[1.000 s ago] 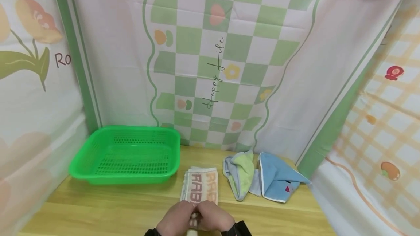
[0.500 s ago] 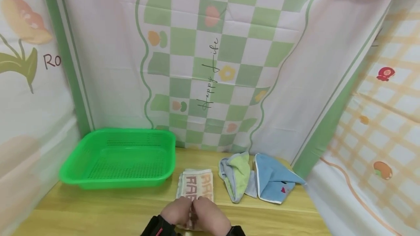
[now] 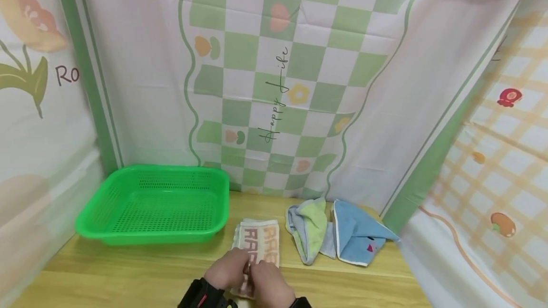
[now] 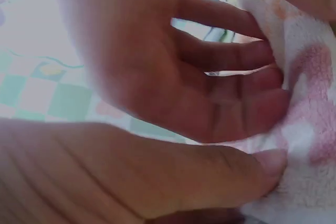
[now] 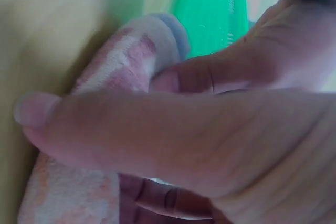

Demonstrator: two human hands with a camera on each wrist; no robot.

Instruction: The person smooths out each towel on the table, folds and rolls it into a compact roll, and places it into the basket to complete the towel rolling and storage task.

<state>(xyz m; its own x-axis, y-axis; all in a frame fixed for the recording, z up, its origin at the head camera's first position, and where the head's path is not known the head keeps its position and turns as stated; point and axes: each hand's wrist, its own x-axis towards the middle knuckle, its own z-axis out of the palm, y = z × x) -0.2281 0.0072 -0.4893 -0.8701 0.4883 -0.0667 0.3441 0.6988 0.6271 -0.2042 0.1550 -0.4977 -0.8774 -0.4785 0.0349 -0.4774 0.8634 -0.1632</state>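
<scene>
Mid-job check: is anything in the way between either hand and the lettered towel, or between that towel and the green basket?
Nothing visible is. The left hand and right hand both touch the lettered towel; only tabletop shows between it and the green basket. The blue cloth lies on the towel's other side.

The left hand (image 3: 227, 270) is ungloved and has a broad black wristband (image 3: 192, 293), thick and boxy, with a thin red mark (image 3: 202, 301) on its outside; in the right wrist view its dark edge looks notched. The right hand (image 3: 273, 286) is also ungloved, with a second black band (image 3: 301, 303) partly cut off by the bottom of the head view. The left thumbnail (image 4: 271, 161) and right thumbnail (image 5: 37, 109) are short and rounded, and creases (image 4: 79, 166) cross the skin behind them.
</scene>
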